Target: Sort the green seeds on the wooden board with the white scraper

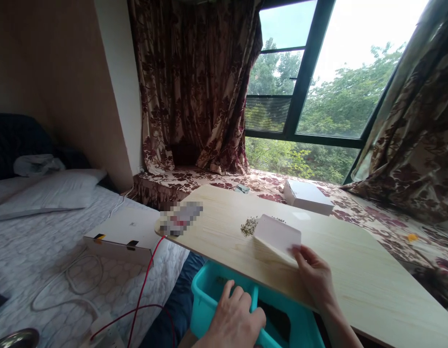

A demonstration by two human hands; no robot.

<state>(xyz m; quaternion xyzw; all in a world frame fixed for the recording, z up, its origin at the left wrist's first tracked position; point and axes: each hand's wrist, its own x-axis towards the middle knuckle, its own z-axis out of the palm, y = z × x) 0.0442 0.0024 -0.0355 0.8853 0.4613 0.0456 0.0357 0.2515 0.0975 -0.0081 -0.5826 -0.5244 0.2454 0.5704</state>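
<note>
My right hand pinches the near right corner of a pale rectangular plastic tray. The tray is tilted over the wooden table, its far left end beside a small pile of mixed light and dark seeds or grains. More of these grains show behind the tray's far edge. Below the table edge, my left hand is curled over the divider of a turquoise two-compartment bin. Its thumb lies on the right side and its fingers reach over the left compartment. Dark contents show in the right compartment; a few grains appear in the left one.
The light wooden table carries a blurred-out object at its left end, with a red cable hanging down. A white box sits on the window seat. Another white box lies on the bed.
</note>
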